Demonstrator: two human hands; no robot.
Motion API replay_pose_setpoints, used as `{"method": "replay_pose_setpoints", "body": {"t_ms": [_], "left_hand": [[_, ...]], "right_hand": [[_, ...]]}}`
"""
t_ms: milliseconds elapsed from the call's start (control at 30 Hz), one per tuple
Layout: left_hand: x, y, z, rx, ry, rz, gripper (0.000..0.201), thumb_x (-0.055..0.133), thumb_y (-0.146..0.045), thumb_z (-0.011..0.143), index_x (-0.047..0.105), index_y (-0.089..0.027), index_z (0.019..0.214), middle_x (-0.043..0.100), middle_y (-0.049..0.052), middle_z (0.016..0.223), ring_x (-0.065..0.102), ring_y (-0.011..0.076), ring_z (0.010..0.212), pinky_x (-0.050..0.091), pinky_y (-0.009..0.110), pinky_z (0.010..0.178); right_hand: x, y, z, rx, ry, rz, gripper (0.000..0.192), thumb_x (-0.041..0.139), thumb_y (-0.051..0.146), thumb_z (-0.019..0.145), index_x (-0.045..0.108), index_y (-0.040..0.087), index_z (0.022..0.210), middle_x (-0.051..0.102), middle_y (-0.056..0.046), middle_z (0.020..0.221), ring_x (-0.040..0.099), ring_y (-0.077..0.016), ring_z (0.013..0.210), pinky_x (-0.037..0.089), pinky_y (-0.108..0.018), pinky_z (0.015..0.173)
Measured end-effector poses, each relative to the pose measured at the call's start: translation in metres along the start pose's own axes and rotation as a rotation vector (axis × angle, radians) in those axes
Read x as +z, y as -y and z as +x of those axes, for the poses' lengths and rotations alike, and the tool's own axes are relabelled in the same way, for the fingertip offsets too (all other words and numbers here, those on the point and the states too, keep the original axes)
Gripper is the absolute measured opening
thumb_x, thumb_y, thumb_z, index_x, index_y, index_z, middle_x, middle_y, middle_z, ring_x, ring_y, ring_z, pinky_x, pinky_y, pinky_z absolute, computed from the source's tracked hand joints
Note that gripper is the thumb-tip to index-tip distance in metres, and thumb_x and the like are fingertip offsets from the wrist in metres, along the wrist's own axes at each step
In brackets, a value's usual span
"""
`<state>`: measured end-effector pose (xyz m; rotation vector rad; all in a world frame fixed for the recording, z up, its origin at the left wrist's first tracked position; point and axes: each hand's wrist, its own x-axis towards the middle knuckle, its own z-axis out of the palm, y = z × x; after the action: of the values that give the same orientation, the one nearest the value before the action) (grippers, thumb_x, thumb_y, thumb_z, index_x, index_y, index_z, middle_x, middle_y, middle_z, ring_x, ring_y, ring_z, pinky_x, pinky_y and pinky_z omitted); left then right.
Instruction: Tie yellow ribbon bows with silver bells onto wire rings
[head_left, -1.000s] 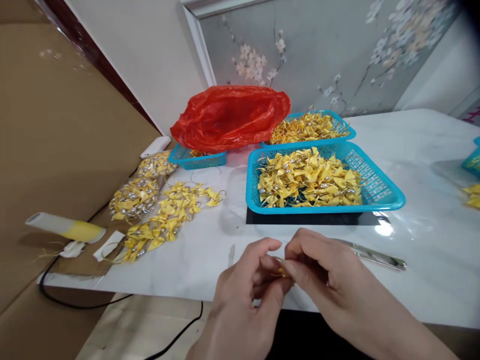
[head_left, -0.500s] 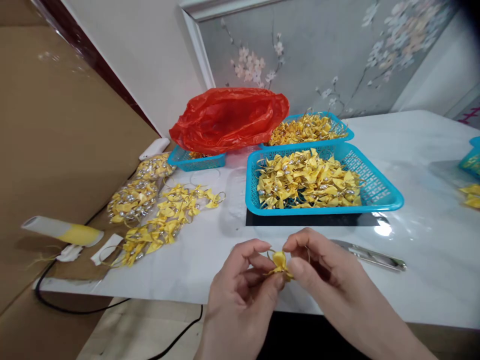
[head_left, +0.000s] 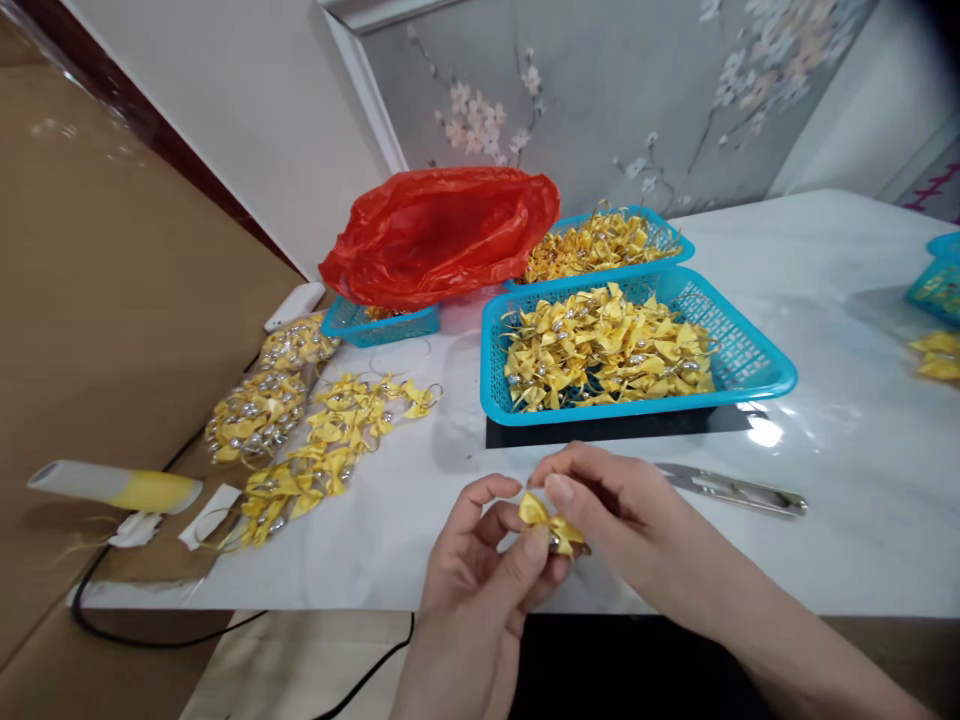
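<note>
Over the near edge of the white marble table point(head_left: 825, 520), the left hand point(head_left: 480, 570) and right hand point(head_left: 622, 520) meet, both pinching one small yellow satin bow point(head_left: 547, 520) between fingertips. Behind them sits a blue plastic basket point(head_left: 750, 360) heaped with yellow bows; silver snips point(head_left: 735, 490) lie just right.

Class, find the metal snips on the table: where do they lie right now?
In the head view, the metal snips lie flat on the white table, just right of the right hand and in front of the blue basket.
</note>
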<state>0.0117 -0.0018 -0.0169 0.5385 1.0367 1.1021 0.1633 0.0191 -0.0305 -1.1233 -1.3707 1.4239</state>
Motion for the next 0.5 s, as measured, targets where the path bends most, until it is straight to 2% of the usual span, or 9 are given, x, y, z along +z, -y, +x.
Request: {"method": "replay_pose_setpoints", "body": {"t_ms": [67, 133, 233, 367, 433, 500], "left_hand": [[-0.004, -0.004, 0.001, -0.094, -0.002, -0.090, 0.030, 0.084, -0.009, 0.074, 0.071, -0.023, 0.098, 0.073, -0.002, 0.079, 0.073, 0.0093, 0.070, 0.061, 0.015, 0.066], [-0.010, -0.008, 0.003, -0.207, 0.017, -0.209, 0.033, 0.082, -0.008, 0.075, 0.073, -0.023, 0.102, 0.076, 0.001, 0.082, 0.075, 0.0095, 0.074, 0.061, 0.013, 0.070], [-0.018, -0.008, 0.006, -0.364, 0.132, -0.399, 0.032, 0.081, -0.006, 0.077, 0.074, -0.018, 0.106, 0.078, 0.004, 0.089, 0.076, 0.0089, 0.078, 0.060, 0.011, 0.073], [-0.027, -0.004, 0.007, -0.453, 0.256, -0.559, 0.023, 0.063, -0.001, 0.091, 0.074, -0.012, 0.107, 0.079, 0.007, 0.099, 0.077, 0.0098, 0.088, 0.059, 0.011, 0.080], [-0.029, -0.002, 0.006, -0.460, 0.268, -0.597, 0.029, 0.050, 0.001, 0.096, 0.074, -0.009, 0.109, 0.079, 0.010, 0.103, 0.077, 0.0099, 0.091, 0.057, 0.011, 0.084], [-0.029, -0.001, 0.005, -0.459, 0.269, -0.621, 0.033, 0.044, 0.002, 0.098, 0.073, -0.007, 0.110, 0.079, 0.012, 0.106, 0.076, 0.0099, 0.093, 0.056, 0.010, 0.085]], "right_hand": [[-0.007, -0.002, -0.004, -0.060, -0.107, -0.074, 0.026, 0.046, 0.035, 0.102, 0.066, 0.020, 0.097, 0.064, -0.001, 0.085, 0.056, -0.0119, 0.072, 0.042, -0.021, 0.060], [-0.012, -0.004, -0.012, -0.088, -0.183, -0.087, 0.026, 0.045, 0.036, 0.102, 0.068, 0.022, 0.100, 0.065, -0.001, 0.086, 0.055, -0.0107, 0.068, 0.040, -0.020, 0.054], [-0.012, -0.004, -0.025, -0.157, -0.223, -0.067, 0.020, 0.046, 0.030, 0.102, 0.066, 0.026, 0.102, 0.062, 0.002, 0.080, 0.051, -0.0084, 0.059, 0.037, -0.018, 0.046], [-0.002, 0.002, -0.035, -0.379, -0.239, -0.079, 0.026, 0.045, 0.009, 0.098, 0.060, 0.029, 0.105, 0.064, 0.006, 0.082, 0.060, -0.0058, 0.070, 0.048, -0.011, 0.062], [0.004, 0.005, -0.038, -0.504, -0.252, -0.115, 0.031, 0.043, 0.000, 0.092, 0.058, 0.026, 0.103, 0.066, 0.005, 0.087, 0.064, -0.0055, 0.078, 0.050, -0.010, 0.075], [0.009, 0.004, -0.038, -0.542, -0.245, -0.158, 0.031, 0.044, -0.001, 0.089, 0.057, 0.023, 0.102, 0.067, 0.003, 0.091, 0.065, -0.0062, 0.081, 0.051, -0.010, 0.079]]}}
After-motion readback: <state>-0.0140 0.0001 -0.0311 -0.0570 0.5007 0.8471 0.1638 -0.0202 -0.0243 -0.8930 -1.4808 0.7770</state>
